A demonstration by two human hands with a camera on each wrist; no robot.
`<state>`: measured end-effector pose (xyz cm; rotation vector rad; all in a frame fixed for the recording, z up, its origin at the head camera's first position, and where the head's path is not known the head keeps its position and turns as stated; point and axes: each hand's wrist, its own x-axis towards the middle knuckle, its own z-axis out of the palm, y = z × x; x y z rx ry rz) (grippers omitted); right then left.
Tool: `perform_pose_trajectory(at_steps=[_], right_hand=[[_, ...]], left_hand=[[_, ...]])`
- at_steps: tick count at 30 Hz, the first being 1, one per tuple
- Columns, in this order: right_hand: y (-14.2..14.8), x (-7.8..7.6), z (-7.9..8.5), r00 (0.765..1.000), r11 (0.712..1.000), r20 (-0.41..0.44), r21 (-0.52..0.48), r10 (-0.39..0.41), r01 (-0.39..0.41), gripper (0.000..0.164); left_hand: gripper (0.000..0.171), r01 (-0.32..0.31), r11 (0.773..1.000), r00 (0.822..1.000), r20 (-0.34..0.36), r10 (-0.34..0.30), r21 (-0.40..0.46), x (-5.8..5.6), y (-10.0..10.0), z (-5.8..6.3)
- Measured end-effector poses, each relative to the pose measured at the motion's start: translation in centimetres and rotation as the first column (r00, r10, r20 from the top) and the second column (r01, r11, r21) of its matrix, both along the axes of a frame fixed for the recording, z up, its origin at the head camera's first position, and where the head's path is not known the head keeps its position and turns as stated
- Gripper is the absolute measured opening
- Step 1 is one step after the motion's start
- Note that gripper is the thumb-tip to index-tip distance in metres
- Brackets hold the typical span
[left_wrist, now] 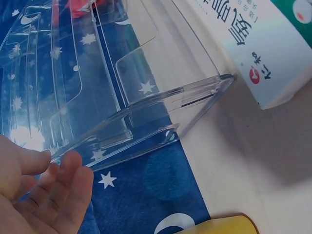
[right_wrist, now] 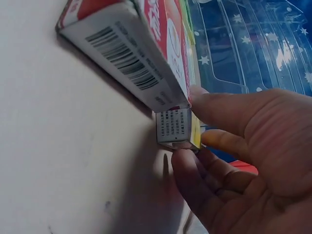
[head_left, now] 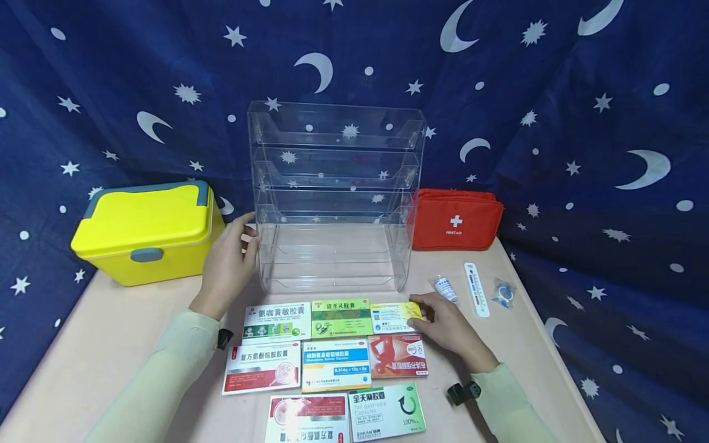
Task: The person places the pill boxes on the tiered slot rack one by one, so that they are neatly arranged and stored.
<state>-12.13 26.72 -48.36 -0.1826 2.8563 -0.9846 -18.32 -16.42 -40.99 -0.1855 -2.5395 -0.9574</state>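
A clear plastic tiered rack (head_left: pixel 332 246) stands upright at the middle of the table. My left hand (head_left: pixel 229 261) holds its left side edge; in the left wrist view the thumb and fingers (left_wrist: pixel 80 187) meet at that edge. My right hand (head_left: pixel 445 326) pinches the right end of a small yellow-and-white medicine box (head_left: pixel 390 317), which lies flat in the back row. Beside it are a green medicine box (head_left: pixel 341 318) and a white-and-green one (head_left: pixel 277 321). A red medicine box (head_left: pixel 397 355) lies just in front of it, its barcode end showing in the right wrist view.
More medicine boxes, including a blue-and-white one (head_left: pixel 335 366), lie nearer me. A yellow lidded case (head_left: pixel 149 234) stands at the left. At the right are a red first-aid pouch (head_left: pixel 456 221), a small wrapped roll (head_left: pixel 445 288), a white thermometer strip (head_left: pixel 476 289) and a bagged blue item (head_left: pixel 504 293).
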Motion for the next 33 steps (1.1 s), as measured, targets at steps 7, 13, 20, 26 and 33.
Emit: perform_pose_trajectory(at_steps=[7, 13, 20, 26, 33], right_hand=[[0.3, 0.1, -0.4, 0.995, 1.000, -0.095, 0.005, -0.004, 0.004, 0.052], [0.3, 0.3, -0.8, 0.973, 0.999, -0.228, 0.015, -0.045, 0.049, 0.054], [0.0, 1.2, -1.1, 0.958, 0.997, -0.281, 0.014, -0.064, 0.071, 0.055], [0.0, 2.5, -1.4, 0.947, 0.999, -0.320, 0.032, -0.028, 0.040, 0.059], [0.3, 3.1, -1.4, 0.949, 0.999, -0.314, 0.029, -0.008, 0.018, 0.055]], left_hand=[[0.051, -0.006, 1.000, 1.000, 0.021, 0.006, 0.002, 0.1, 0.1, 0.0], [0.052, -0.012, 1.000, 0.999, 0.030, 0.012, -0.001, 0.1, 0.0, 0.0], [0.052, -0.004, 1.000, 1.000, 0.024, 0.004, -0.007, 0.1, 0.0, 0.0], [0.053, -0.006, 1.000, 0.999, 0.043, 0.007, -0.010, 0.0, 0.0, 0.0], [0.053, -0.007, 1.000, 0.999, 0.049, 0.008, -0.008, -0.1, 0.1, -0.1]])
